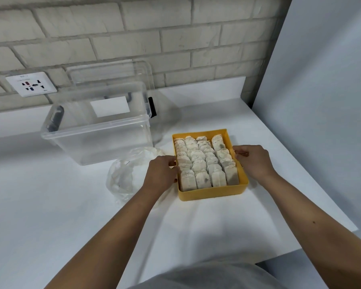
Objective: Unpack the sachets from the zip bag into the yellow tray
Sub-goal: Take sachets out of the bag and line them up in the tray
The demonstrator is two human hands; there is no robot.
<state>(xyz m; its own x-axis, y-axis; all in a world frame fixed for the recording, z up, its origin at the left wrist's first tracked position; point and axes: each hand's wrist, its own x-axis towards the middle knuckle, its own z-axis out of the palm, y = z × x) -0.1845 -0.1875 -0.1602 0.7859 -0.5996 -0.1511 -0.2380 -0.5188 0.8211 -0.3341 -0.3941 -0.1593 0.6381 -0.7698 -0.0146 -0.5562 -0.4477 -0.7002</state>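
The yellow tray [212, 192] stands on the white table, filled with several rows of pale sachets [204, 161] standing on edge. My left hand [162, 171] grips the tray's left wall, fingers curled over the rim. Across the tray, my right hand [253, 160] grips the right wall the same way. The clear zip bag [123, 176] lies crumpled on the table just left of my left hand; it looks empty of sachets.
A clear plastic storage box [96, 130] stands open behind the bag, its lid [113, 74] leaning on the brick wall. A wall socket [30, 84] is at the back left. The table edge runs along the right, beside a grey panel.
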